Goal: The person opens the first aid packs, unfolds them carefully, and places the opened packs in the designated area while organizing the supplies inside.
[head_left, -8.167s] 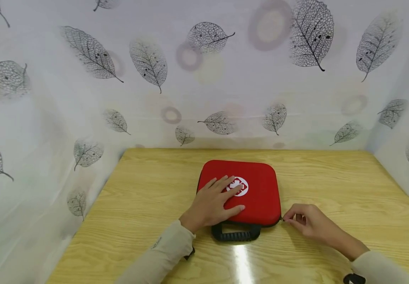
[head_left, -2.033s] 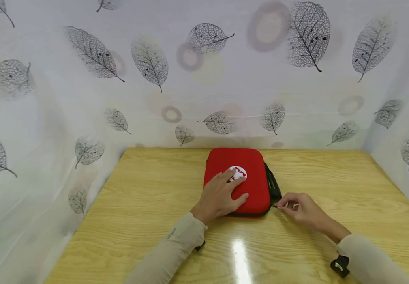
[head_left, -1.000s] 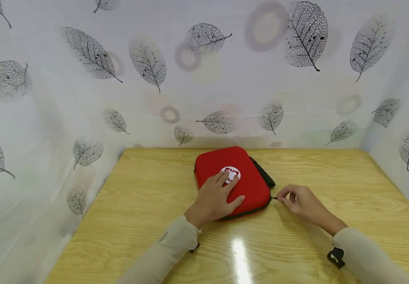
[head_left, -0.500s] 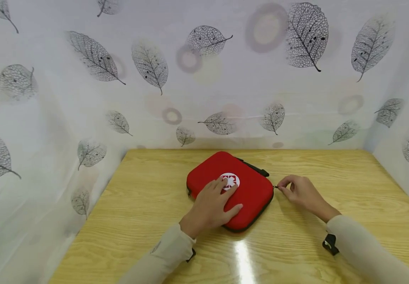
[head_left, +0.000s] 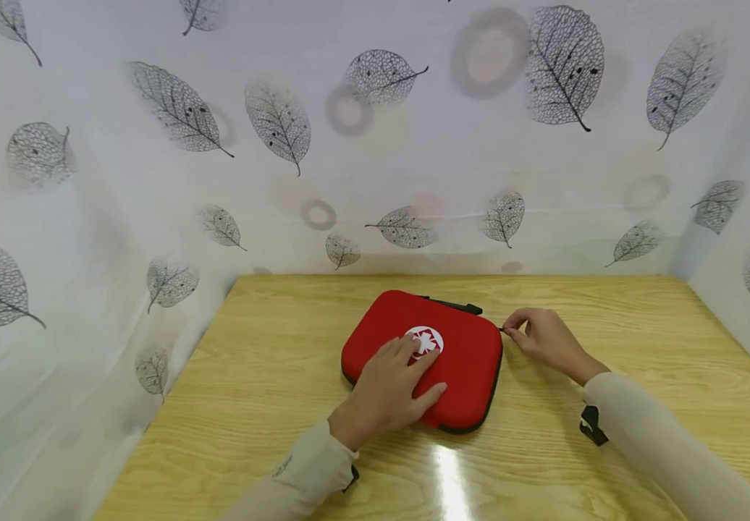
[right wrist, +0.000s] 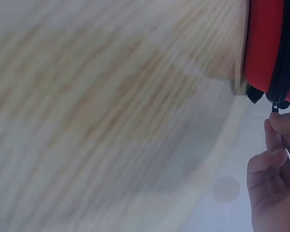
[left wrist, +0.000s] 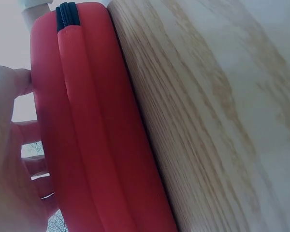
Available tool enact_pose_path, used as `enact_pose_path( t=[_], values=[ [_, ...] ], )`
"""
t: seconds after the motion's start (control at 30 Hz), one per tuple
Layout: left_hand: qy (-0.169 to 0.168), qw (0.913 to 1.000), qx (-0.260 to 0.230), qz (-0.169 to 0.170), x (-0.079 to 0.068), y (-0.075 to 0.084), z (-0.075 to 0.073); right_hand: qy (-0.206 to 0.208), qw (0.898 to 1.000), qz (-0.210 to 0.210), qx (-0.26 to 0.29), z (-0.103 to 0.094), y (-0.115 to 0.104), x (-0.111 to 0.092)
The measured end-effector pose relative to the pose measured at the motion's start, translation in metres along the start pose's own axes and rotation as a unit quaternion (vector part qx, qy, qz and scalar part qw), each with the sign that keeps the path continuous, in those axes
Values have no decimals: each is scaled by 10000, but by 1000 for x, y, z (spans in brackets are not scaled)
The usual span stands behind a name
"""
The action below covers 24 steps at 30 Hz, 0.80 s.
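- On the wooden table, about in its middle, I see the red case lying flat and turned somewhat askew.
- Upon its lid I can read a round white emblem, which is partly covered by fingers.
- Over this lid lies the left hand, palm down; its fingers are spread wide and rest on the red surface, and I do not see them curled around anything.
- At the right far corner of the case, I see the right hand pinching the small zip pull between thumb and index finger, so this grip is narrow.
- The other fingers of this hand are bent and hold nothing that I can see.
- From the right wrist camera, I see the dark zip band run along the side of the case down to the pull; this part is cut by the picture edge, so I cannot tell surely how far the zip is drawn.
- Behind the case, on its far side, I notice the black handle lying low toward the table.
- Both arms wear beige sleeves, and I see a black wrist piece under the right one.
- Around the table hangs a pale cloth with printed leaves, and near the front I see a bright reflection on the wood.
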<state>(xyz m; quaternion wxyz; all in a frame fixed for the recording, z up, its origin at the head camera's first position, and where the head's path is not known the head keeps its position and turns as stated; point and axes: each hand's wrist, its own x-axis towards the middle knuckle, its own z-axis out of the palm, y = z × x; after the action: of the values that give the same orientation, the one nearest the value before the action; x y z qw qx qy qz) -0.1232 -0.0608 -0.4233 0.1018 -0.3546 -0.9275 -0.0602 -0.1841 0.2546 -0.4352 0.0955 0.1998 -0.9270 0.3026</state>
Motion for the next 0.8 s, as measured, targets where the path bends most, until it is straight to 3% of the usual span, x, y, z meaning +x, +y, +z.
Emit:
enact_pose_path(
  t=[0.33,0.6,0.8],
  values=[
    [254,9993,-24,265,-5,3,-1,-224,9995,227,72,5,2,20],
    [475,9952,-597,616,-9,-6,0,-306,9993,191,131,10,8,32],
    [152,9947,-833,587,-10,-17,2,-322,9989,228,252,12,11,34]
  ],
)
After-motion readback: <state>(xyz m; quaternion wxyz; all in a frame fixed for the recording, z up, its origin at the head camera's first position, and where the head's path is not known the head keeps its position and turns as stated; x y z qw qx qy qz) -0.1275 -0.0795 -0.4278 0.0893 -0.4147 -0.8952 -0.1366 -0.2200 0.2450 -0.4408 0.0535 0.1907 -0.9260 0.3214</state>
